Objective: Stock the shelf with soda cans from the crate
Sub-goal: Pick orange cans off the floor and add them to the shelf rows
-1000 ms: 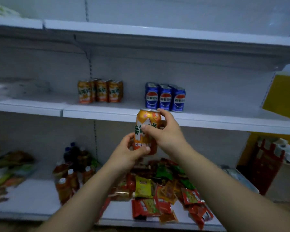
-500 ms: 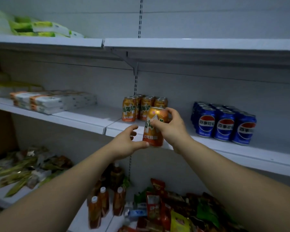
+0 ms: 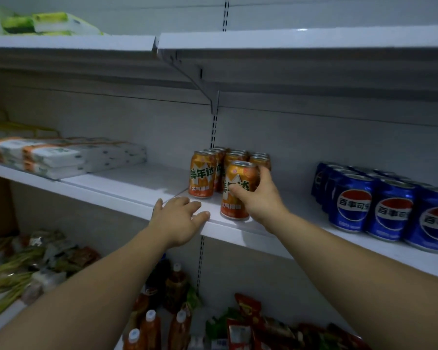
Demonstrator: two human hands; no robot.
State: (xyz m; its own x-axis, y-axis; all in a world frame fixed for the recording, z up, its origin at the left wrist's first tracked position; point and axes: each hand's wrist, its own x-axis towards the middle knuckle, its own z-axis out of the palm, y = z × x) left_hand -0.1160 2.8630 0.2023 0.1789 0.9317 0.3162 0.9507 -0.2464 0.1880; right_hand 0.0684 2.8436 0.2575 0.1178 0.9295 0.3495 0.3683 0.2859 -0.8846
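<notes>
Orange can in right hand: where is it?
Head view: the orange can sits at the front edge of the middle shelf, held by the right hand, right of the orange can row and left of the blue cans.

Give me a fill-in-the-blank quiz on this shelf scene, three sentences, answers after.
1. The right hand grips the orange aluminium soda can, which stands ____ on the white metal shelf.
2. The left hand rests on that shelf's ____ edge.
3. The blue cola cans stand to the ____ of the other orange cans.
Answers: upright, front, right.
</notes>
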